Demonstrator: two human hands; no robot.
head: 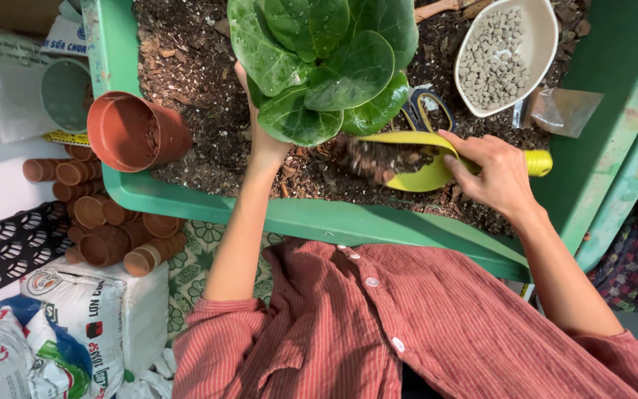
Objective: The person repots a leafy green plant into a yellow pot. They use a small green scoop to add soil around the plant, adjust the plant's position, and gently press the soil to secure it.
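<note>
Two hands: right hand (498,171) grips yellow scoop (415,159); left hand (263,140) under plant (323,63), grip unclear.
Surface: green tray (208,203), soil.
Beyond scoop: white bowl (540,37), pebbles (492,59).

A green trough (311,214) of dark soil fills the middle, on a green frame (614,140) at the right. A terracotta pot (134,129) lies tipped on the trough's left rim. Below it are stacked small pots (105,222), a black lattice panel (9,247), printed sacks (83,310) and patterned floor tiles (201,258), all in soft daylight
</note>
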